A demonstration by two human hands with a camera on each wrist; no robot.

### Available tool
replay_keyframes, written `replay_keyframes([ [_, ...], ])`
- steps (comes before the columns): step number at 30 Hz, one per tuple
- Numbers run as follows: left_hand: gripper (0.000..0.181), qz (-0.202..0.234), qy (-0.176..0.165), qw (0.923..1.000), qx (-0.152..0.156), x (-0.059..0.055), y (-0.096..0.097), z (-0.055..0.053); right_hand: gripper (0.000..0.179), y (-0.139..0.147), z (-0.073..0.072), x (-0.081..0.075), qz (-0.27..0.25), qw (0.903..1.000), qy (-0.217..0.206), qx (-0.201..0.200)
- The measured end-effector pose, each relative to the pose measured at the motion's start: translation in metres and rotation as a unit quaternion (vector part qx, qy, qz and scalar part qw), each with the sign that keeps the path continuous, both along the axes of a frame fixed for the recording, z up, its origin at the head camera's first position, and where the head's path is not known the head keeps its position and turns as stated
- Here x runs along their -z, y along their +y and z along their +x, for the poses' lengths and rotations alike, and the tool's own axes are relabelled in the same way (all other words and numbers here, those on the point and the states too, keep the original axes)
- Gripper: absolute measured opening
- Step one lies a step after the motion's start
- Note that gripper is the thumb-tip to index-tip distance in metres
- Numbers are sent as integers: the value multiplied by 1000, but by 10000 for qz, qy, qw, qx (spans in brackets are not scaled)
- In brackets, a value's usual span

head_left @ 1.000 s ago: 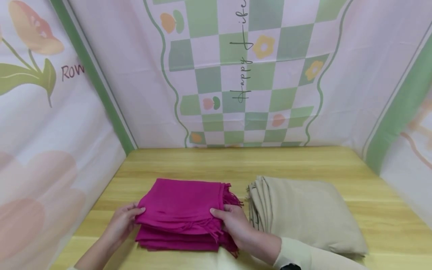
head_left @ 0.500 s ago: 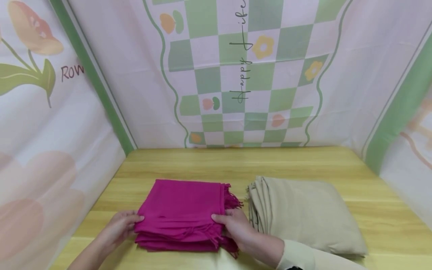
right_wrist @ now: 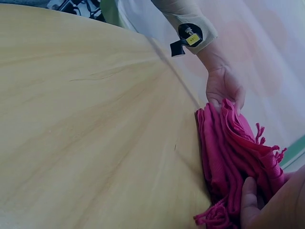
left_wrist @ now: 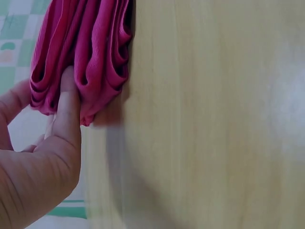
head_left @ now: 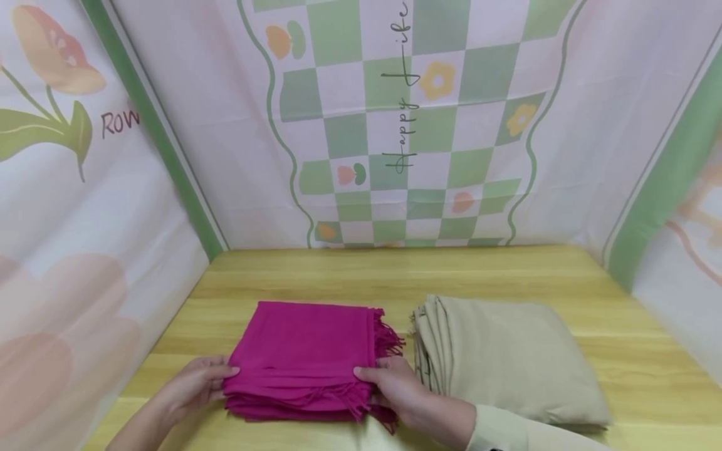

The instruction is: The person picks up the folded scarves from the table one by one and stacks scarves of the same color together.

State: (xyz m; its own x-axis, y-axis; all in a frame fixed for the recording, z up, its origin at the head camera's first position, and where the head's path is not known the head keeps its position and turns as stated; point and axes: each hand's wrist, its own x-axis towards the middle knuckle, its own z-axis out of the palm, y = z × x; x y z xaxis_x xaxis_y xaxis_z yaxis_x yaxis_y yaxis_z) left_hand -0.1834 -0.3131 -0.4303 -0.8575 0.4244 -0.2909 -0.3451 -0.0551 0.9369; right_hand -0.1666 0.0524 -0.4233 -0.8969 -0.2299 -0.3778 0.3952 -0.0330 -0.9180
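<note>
A folded magenta scarf with fringe along its right side lies on the wooden table, left of centre. My left hand pinches the near left corner of its upper layers, thumb on top. At the near right corner, by the fringe, my right hand pinches the same layers with the thumb above. In the left wrist view, the stacked folds show, with fingers between them. The right wrist view shows both hands at opposite ends of the scarf. Fingers under the cloth are partly hidden.
A folded beige cloth lies on the table just right of my right hand. Printed fabric hangs behind the table and along both sides.
Both hands have lowered slightly towards me with the scarf's upper layers, so the near edge sits lower and the gap above the bottom layers has narrowed. The beige cloth stays put.
</note>
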Motion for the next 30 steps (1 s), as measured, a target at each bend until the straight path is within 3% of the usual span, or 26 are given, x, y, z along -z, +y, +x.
replay_keyframes([
  [9,19,44,132,9992,382,3,-6,-3,24,3,-2,4,-120,9998,-22,-146],
  [23,30,-420,410,9983,15,9,-4,1,26,4,3,11,-408,9989,161,-158],
  [30,34,-353,432,9984,29,9,-3,2,24,4,4,9,-395,9991,89,-117],
])
